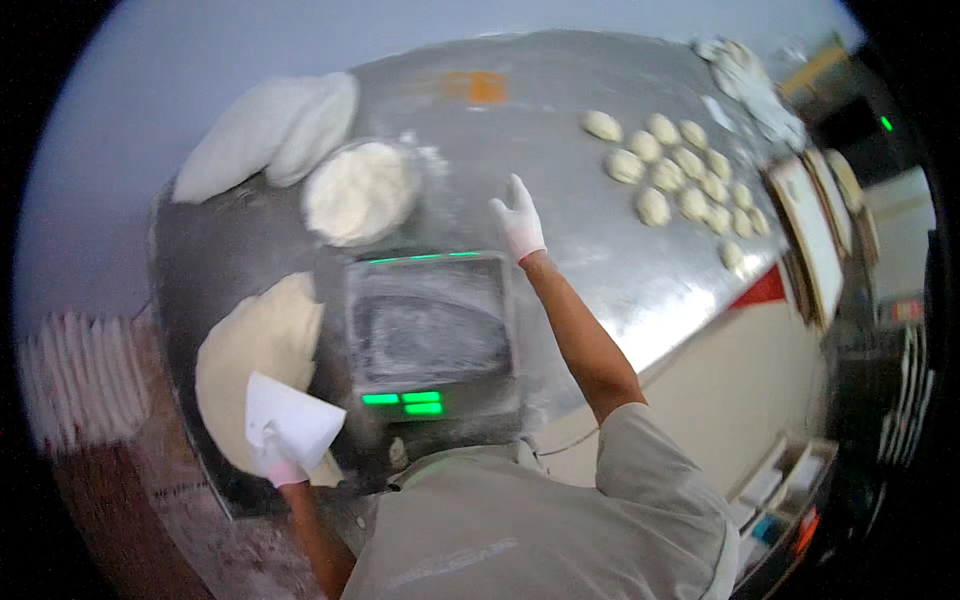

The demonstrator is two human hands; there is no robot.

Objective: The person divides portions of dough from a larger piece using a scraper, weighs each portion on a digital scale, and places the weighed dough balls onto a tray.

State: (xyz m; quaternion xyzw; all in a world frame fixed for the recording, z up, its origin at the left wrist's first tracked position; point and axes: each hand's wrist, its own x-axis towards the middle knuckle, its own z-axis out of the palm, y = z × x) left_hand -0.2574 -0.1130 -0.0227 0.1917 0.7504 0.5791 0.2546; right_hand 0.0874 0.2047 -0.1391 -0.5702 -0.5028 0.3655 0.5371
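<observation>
My left hand (276, 456), in a white glove, grips a white flat dough scraper (291, 416) over the near part of a large slab of dough (259, 337). My right hand (519, 223), also gloved, is over the metal table (570, 82) with its fingers apart and nothing in it. Between my hands is a flour-dusted digital scale (431, 337) with lit green displays. Beyond the scale stands a round container of flour (360, 193). Several dough balls (667, 174) lie on the table to the right of my right hand.
White cloth or sacks (277, 131) lie at the back left of the table. A crumpled cloth (754, 94) is at the far right corner, with upright boards (806, 232) beside the right edge. A shelf with compartments (784, 495) stands at lower right.
</observation>
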